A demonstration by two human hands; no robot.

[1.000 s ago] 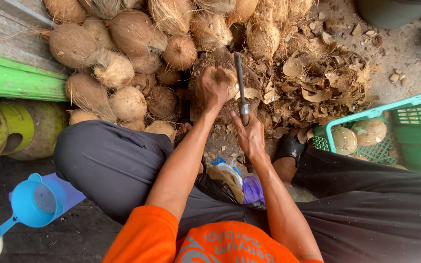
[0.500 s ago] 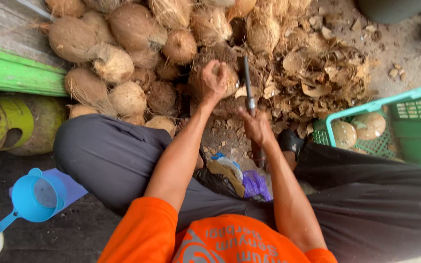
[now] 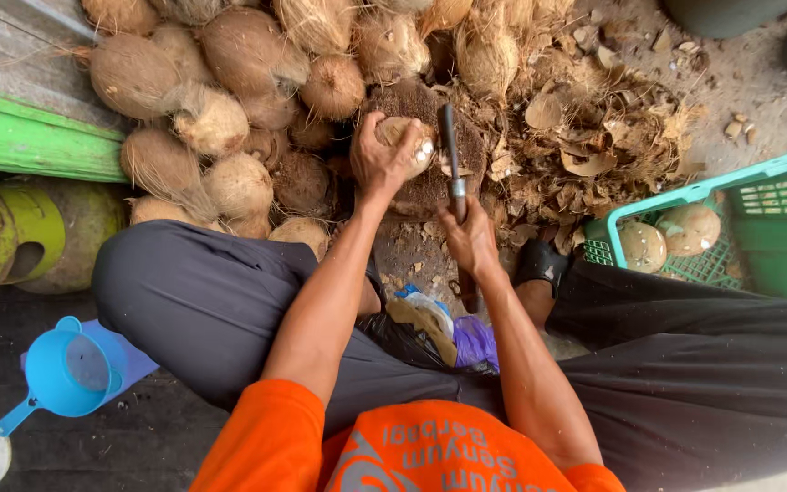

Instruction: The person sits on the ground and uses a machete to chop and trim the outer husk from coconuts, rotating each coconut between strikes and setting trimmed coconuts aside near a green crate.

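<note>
Left hand point(image 3: 383, 164) on coconut point(image 3: 407, 141), right hand point(image 3: 469, 239) on knife point(image 3: 453, 164)

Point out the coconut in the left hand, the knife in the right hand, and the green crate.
Round brown husked coconut point(image 3: 404, 138), head view, pale top face beside the fingers.
Dark long-bladed knife point(image 3: 451, 146), head view, mid-blade.
Green plastic slatted crate point(image 3: 685, 196), head view, near rim.

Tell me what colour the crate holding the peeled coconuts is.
Green, a plastic lattice crate, seen in the head view at the right.

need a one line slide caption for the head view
Seated person's left hand steadies a coconut while the right hand holds a knife beside it.
</note>
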